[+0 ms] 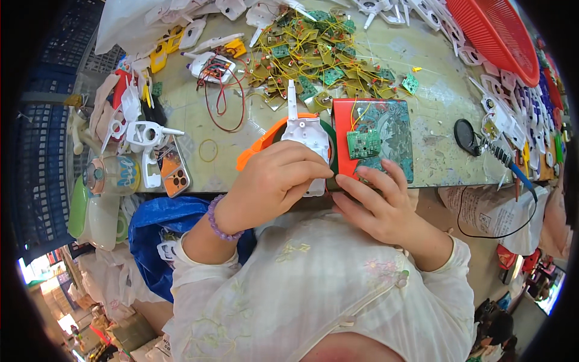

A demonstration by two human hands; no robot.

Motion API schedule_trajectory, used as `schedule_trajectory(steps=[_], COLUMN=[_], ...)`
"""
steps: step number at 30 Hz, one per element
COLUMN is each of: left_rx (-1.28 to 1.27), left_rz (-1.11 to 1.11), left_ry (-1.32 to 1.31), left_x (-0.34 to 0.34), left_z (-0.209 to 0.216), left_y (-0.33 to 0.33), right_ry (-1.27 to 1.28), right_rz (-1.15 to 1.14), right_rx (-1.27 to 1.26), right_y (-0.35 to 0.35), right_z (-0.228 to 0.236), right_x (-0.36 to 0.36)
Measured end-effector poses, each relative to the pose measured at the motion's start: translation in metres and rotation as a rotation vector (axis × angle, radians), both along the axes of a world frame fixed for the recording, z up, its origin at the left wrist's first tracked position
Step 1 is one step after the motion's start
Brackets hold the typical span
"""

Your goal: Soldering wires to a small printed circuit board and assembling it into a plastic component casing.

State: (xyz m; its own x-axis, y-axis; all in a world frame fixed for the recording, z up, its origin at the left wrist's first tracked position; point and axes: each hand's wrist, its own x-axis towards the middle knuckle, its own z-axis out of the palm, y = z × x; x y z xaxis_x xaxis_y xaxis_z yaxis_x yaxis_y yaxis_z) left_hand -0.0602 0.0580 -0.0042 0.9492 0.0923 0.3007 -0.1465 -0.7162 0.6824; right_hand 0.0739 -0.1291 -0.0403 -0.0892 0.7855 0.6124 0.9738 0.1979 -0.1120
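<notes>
A white plastic casing (306, 134) with a long stem lies open side up at the table's near edge. My left hand (274, 178) bends over its lower part, fingertips pinched together; whatever they grip is too small or hidden. My right hand (380, 205) is just right of it, thumb and fingers apart, the index fingertip close to the left fingertips. Beneath the casing show an orange plastic piece (259, 145) and a dark green rounded edge. A green circuit board (363, 145) with yellow wire rests on a red and dark patterned flat block (344, 120), by my right fingers.
Beyond lies a heap of wired circuit boards (319, 54). A red basket (497, 36) and white casings stand at the right, near a soldering iron (500, 154). At the left are a phone (175, 169), a clear bottle (114, 175), and a blue bag (157, 226) below the edge.
</notes>
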Motion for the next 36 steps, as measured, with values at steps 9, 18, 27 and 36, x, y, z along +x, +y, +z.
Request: schedule_trajectory(steps=[9,18,27,36], left_rx=[0.073,-0.133,-0.712,0.061], left_rz=[-0.047,0.003,0.232,0.149], left_ry=[0.024,-0.024,0.256,-0.122], left_x=[-0.004,0.007,0.017,0.032], left_z=[-0.011,-0.015,-0.006,-0.014], left_y=[-0.008,-0.007,-0.016,-0.012], right_ry=[0.110,0.449,0.187,0.354], right_rz=[-0.046,-0.154,-0.145,-0.311], right_rx=[0.031,0.078,0.102,0.058], right_y=[0.006,0.016,0.005,0.011], right_z=[-0.003,0.010,0.005,0.013], right_x=[-0.006,0.000,0.001,0.023])
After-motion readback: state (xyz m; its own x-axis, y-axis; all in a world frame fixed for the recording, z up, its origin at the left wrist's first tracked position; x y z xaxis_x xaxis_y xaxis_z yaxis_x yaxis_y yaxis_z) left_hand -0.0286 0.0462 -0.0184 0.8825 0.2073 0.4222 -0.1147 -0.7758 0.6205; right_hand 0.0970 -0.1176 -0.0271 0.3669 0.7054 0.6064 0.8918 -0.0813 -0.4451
